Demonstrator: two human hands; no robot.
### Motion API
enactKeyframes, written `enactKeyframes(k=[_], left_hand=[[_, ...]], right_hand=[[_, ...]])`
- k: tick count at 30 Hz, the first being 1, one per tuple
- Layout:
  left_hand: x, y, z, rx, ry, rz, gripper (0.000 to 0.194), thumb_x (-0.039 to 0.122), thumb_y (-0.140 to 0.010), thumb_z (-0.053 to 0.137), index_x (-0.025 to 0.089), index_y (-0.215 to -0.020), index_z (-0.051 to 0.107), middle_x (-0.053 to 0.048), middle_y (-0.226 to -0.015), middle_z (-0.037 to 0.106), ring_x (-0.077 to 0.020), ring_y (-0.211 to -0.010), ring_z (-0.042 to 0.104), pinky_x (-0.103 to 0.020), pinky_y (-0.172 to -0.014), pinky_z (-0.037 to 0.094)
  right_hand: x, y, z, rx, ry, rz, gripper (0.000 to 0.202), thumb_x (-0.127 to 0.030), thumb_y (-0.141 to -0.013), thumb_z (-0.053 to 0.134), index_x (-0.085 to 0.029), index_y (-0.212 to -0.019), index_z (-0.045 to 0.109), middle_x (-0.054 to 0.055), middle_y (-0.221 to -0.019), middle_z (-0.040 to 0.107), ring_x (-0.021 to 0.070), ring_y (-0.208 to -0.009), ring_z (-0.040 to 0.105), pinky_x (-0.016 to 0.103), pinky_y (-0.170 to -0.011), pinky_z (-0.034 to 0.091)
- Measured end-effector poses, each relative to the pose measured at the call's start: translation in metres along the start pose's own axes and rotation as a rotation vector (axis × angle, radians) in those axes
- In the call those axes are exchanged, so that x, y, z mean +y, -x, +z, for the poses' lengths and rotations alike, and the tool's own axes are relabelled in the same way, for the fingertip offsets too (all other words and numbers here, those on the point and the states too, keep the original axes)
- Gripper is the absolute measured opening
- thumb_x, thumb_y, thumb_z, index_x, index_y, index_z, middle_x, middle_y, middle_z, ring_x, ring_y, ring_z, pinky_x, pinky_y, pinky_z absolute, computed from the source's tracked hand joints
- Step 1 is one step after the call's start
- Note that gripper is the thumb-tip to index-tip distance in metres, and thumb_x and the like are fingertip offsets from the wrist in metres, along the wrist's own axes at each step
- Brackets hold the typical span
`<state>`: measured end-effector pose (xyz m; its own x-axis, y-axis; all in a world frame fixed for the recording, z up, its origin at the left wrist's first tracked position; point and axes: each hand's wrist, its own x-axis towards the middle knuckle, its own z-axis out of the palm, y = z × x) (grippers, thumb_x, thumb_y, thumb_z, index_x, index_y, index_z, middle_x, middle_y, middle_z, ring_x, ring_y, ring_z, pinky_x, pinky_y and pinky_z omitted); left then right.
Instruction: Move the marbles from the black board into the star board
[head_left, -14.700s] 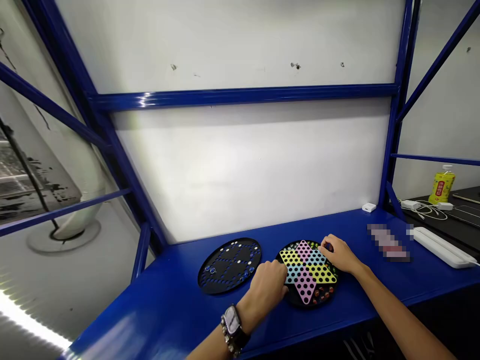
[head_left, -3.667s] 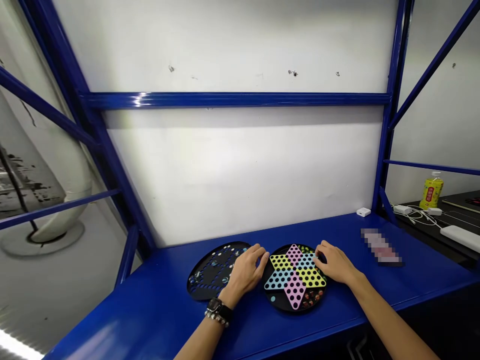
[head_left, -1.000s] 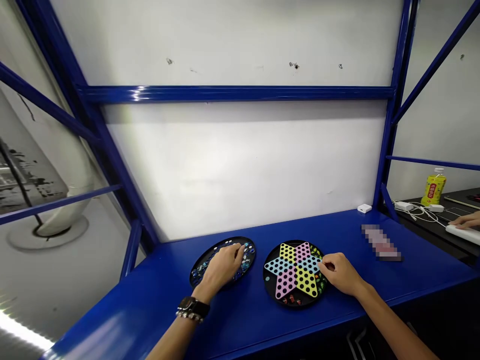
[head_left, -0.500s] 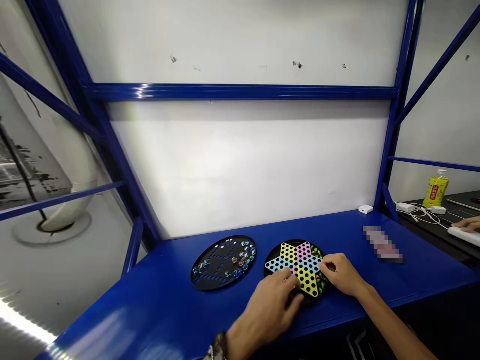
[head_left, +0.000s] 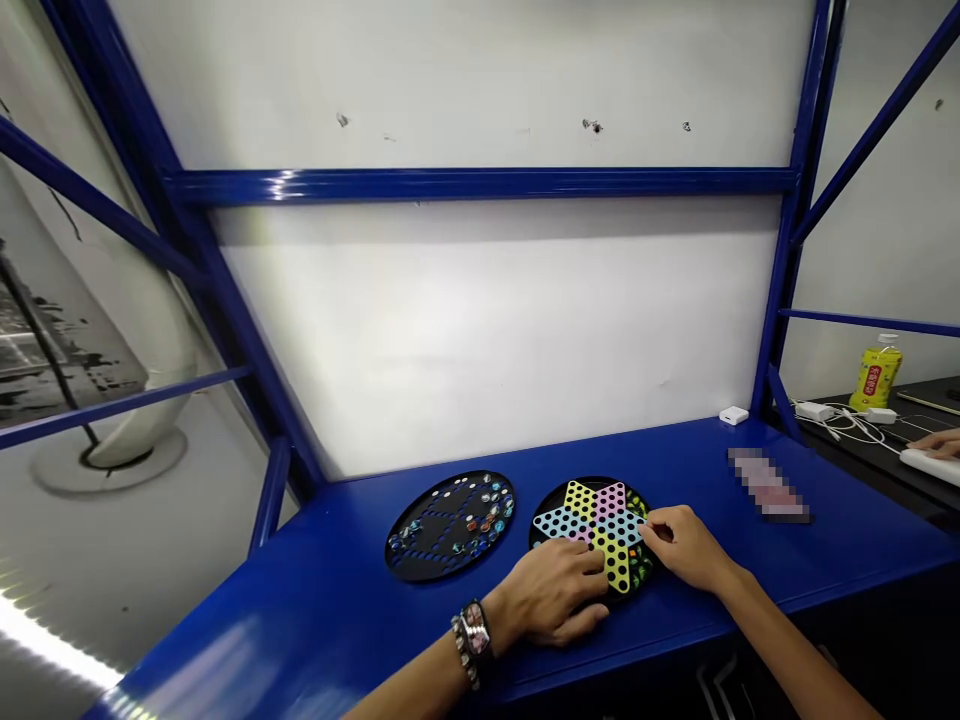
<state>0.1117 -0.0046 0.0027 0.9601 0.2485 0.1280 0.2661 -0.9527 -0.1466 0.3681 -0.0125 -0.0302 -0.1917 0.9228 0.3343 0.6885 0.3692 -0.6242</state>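
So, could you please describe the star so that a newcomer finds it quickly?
On the blue table, a left tray and a right tray lie side by side, both black. The star lies in the right tray, partly hidden by the left hand. Its pink, yellow and light-blue points set it apart from both trays.

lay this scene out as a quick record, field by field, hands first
left hand: over the near-left part of the star board
right hand: at the star board's right tip
star board: pink, yellow, blue, on a round black tray
perforated black disc: left of it, marbles on top
table: blue
far right: yellow bottle, another person's hand
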Motion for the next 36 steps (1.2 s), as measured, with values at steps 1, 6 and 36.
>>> enactKeyframes(k=[1,6,36], left_hand=[[-0.004,-0.002,0.005,0.007,-0.009,0.052,0.023,0.039,-0.092,0.057,0.022,-0.076,0.054,-0.001,-0.082,0.063,-0.0155,-0.068,0.055,-0.032,-0.062,0.043],[-0.013,-0.008,0.019,0.045,-0.024,0.192,0.024,0.034,-0.085,0.062,0.023,-0.066,0.051,0.0,-0.071,0.06,-0.0141,-0.059,0.053,-0.032,-0.054,0.042],[-0.018,-0.003,0.031,0.091,-0.129,0.148,0.049,0.058,-0.095,0.056,0.02,-0.064,0.059,-0.001,-0.061,0.061,-0.0129,-0.05,0.055,-0.027,-0.044,0.037]], right_hand=[[0.0,0.0,0.0,-0.002,-0.003,-0.003,0.042,-0.036,-0.093,0.047,-0.021,-0.059,0.027,-0.004,-0.054,0.035,0.0107,-0.053,0.03,0.028,-0.053,0.021],[0.0,0.0,-0.001,-0.002,-0.012,-0.001,0.043,-0.036,-0.091,0.049,-0.021,-0.058,0.027,-0.004,-0.053,0.035,0.0108,-0.053,0.029,0.028,-0.053,0.021],[-0.004,0.0,-0.004,-0.029,-0.034,0.007,0.039,-0.035,-0.092,0.049,-0.021,-0.058,0.032,-0.005,-0.054,0.039,0.0102,-0.052,0.034,0.026,-0.053,0.024]])
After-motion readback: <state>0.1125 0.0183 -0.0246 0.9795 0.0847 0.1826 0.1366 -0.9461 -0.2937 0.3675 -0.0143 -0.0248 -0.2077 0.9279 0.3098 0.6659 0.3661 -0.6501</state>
